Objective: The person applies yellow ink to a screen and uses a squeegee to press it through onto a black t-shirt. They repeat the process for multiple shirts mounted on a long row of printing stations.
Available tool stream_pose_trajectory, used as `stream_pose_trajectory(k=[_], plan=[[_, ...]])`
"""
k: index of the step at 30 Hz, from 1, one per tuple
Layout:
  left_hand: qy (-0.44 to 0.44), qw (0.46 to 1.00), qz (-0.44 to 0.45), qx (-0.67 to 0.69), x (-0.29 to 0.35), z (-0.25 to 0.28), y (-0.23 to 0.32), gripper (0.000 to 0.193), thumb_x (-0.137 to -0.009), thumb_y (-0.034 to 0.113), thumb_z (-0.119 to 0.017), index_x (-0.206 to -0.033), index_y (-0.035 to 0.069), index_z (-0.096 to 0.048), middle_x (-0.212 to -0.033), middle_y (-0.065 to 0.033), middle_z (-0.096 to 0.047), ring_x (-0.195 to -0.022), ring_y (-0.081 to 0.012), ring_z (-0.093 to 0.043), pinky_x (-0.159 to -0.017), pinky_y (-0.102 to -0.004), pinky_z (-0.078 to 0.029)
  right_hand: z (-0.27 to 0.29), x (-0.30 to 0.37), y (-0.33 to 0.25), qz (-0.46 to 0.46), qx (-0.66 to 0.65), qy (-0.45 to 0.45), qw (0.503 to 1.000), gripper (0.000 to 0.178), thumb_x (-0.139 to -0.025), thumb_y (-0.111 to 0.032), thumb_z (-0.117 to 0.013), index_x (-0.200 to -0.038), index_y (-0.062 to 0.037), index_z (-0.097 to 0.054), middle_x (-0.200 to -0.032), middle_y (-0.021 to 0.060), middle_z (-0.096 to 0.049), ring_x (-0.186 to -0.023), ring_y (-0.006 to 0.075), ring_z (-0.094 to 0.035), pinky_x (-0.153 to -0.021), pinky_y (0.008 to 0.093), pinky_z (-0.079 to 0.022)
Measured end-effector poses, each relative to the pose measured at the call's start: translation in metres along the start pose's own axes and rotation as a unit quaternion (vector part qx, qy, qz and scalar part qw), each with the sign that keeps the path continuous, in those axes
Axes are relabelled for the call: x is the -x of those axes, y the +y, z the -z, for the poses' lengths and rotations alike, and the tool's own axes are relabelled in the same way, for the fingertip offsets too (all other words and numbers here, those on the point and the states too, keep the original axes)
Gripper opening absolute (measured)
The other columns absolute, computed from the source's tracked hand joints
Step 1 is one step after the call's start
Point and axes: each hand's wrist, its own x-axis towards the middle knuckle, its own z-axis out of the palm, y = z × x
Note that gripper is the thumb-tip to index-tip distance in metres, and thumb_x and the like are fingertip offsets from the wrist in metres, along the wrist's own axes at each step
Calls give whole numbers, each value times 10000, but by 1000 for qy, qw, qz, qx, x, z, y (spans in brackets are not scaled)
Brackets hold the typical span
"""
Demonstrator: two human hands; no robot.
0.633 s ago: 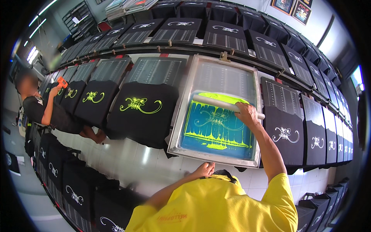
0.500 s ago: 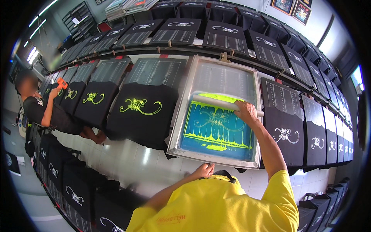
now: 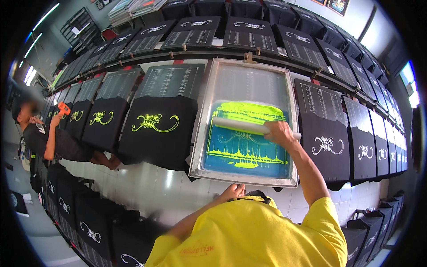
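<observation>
Nearest the camera, the yellow shirt (image 3: 249,236) filled the lower frame, and just beyond it the left hand (image 3: 232,192) rested at the near edge of the aluminium screen frame (image 3: 202,120), fingers curled loosely against the rail; whether they gripped it could not be told. Farther out, the right hand (image 3: 278,132) was wrapped around the right part of the squeegee (image 3: 249,126), fingers closed over its handle. Compared with half a second before, the squeegee had come down the mesh toward the body, leaving a wider band of neon yellow ink (image 3: 249,111) behind it and less of the blue stencil (image 3: 244,149) ahead; the pull looked roughly a third done. Left of the screen lay a printed black shirt (image 3: 155,129), right of it an unprinted-in-yellow one with a white motif (image 3: 327,144), and far left a co-worker (image 3: 49,138) leaned at the table
</observation>
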Motion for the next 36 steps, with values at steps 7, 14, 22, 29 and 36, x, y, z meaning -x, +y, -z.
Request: stream_pose_trajectory(k=[7, 14, 22, 29, 36], plan=[[-26, 997, -8, 66, -4, -1, -1, 469, -1056, 402, -397, -720, 81, -467, -620, 28, -428, -552, -77, -361, -545, -255, -323, -37, 117, -54, 46, 33, 19, 998, 366, -710, -233, -776, -1011, -104, -614, -937, 74, -639, -866, 268, -650, -742, 414, -537], [-19, 998, 55, 2, 12, -11, 46, 343, -1041, 224, -451, -761, 40, -524, -623, -7, -489, -526, -82, -419, -521, -255, -342, -78, 166, -77, 54, 47, 95, 993, 536, -649, -326, -831, -1065, -81, -599, -1142, 84, -591, -1110, 283, -538, -886, 421, -455], [29, 997, -17, -73, -2, -2, -5, 213, -990, 107, -469, -985, -33, -629, -628, -48, -543, -554, -120, -499, -533, -278, -410, -82, 176, -86, 46, 18, 87, 995, 694, -601, -358, -851, -1166, -42, -602, -1199, 117, -561, -1146, 321, -501, -901, 450, -430], [-16, 979, -33, -200, 23, 7, 17, 220, -981, 131, -487, -1076, 0, -637, -644, -52, -566, -568, -141, -528, -564, -280, -440, -64, 181, -65, -26, -89, 149, 984, 576, -739, -263, -788, -1220, -28, -577, -1232, 172, -581, -1132, 358, -544, -958, 449, -434], [184, 979, -14, -83, 89, 72, 128, 268, -1017, 259, -502, -1116, 53, -643, -736, -57, -669, -589, -88, -609, -509, -236, -488, -81, 201, 46, -245, -65, 254, 933, 374, -953, -161, -529, -1285, 11, -531, -1224, 215, -594, -1141, 374, -554, -980, 444, -433]])
